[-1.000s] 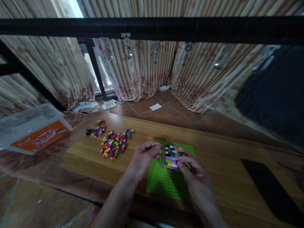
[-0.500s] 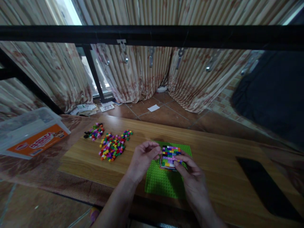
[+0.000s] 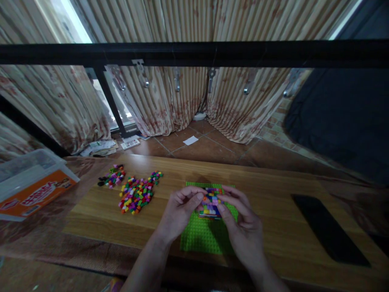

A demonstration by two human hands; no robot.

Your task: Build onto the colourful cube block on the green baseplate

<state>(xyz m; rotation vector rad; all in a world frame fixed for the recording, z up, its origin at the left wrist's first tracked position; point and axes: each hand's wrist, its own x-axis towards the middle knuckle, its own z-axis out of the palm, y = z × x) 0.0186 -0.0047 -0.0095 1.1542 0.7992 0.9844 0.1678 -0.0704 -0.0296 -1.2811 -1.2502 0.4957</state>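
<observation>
Compared with half a second ago, the hands sit closer together: the left hand [image 3: 180, 209], which was beside the left edge of the brick stack [image 3: 209, 211], now reaches over its upper left part, and the right hand [image 3: 244, 221] covers its right side. The whole view has shifted too, so that the clear plastic box [image 3: 36, 166] with its orange label is cut off more at the left edge, while the black slab [image 3: 330, 229] shows nearer the middle. The stack is a low, squarish block of small bricks in many colours, with orange, purple, yellow and blue showing between the fingers; thin coloured layers line its near edge, and much of its top is hidden. It sits on the far part of the green baseplate [image 3: 200, 239], which lies on the wooden table [image 3: 170, 227]. The left thumb and forefinger are drawn together, with an orange bit showing right beside their tips; I cannot tell whether they pinch it or it belongs to the stack. The right thumb and forefinger are slightly apart at the right of the stack, close about a lilac patch, and whether they grip it or only touch it I cannot tell. Well to the left of both hands, a big heap of loose bricks [image 3: 136, 196] lies near a smaller pile [image 3: 114, 176]
</observation>
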